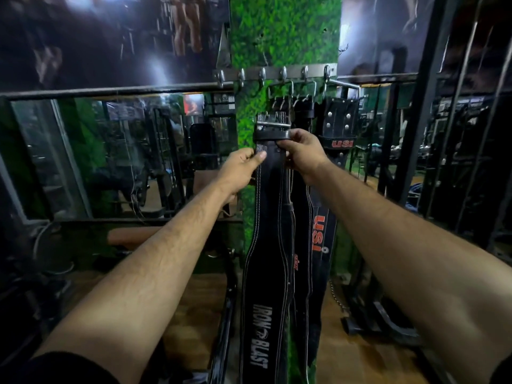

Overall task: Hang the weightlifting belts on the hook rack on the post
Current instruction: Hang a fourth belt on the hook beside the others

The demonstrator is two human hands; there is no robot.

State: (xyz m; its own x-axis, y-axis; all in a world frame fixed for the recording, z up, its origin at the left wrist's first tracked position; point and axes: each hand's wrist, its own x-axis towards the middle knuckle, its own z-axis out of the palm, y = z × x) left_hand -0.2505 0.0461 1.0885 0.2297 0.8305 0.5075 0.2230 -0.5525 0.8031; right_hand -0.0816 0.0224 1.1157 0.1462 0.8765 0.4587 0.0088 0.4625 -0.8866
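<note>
A black Iron Blast belt (270, 261) hangs straight down in front of the green post (285, 31). My left hand (241, 169) pinches its left edge just below the buckle (273, 124). My right hand (300, 151) grips the strap under the buckle from the right. The buckle sits below the metal hook rack (277, 72); I cannot tell whether it touches a hook. Two more black belts hang from the rack's right hooks on S-hooks: one with small red lettering (300, 217) directly behind, and a USI belt (321, 231) beside it.
Several hooks on the rack's left half are bare. A mirror (124, 153) with a horizontal bar lies to the left. Black steel rack frames (410, 134) stand to the right. A black machine frame (224, 328) and wooden floor (194, 314) are below.
</note>
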